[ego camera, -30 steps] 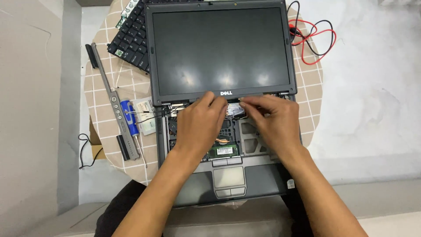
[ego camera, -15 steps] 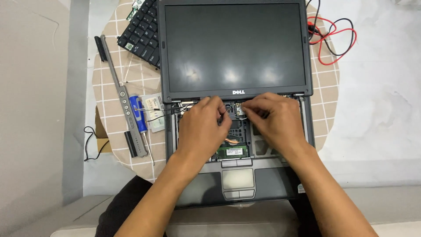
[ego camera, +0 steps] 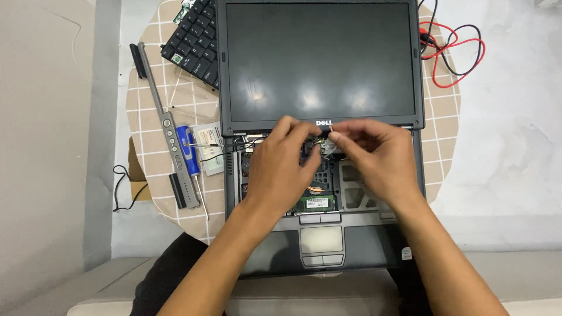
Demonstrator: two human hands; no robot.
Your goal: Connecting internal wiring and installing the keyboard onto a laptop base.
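Observation:
An open dark laptop [ego camera: 319,64] lies with its keyboard taken off, so the inner bay [ego camera: 351,193] is bare. Both my hands meet just below the screen hinge. My left hand [ego camera: 281,169] curls its fingertips onto a small circuit card [ego camera: 321,146] in the bay. My right hand [ego camera: 380,158] pinches a thin white wire end [ego camera: 331,133] right above that card. A green memory module [ego camera: 316,203] shows between my wrists. My hands hide most of the card.
The laptop sits on a round table with a checked cloth [ego camera: 152,93]. The removed keyboard [ego camera: 196,41] lies at the back left. A grey hinge strip [ego camera: 170,134] and a blue screwdriver [ego camera: 186,146] lie left of the laptop. Red and black leads [ego camera: 451,52] trail at the back right.
My right hand has lifted a little off the bay, drawing the thin wire up toward the screen edge. My left hand stays on the card. The view has shifted slightly.

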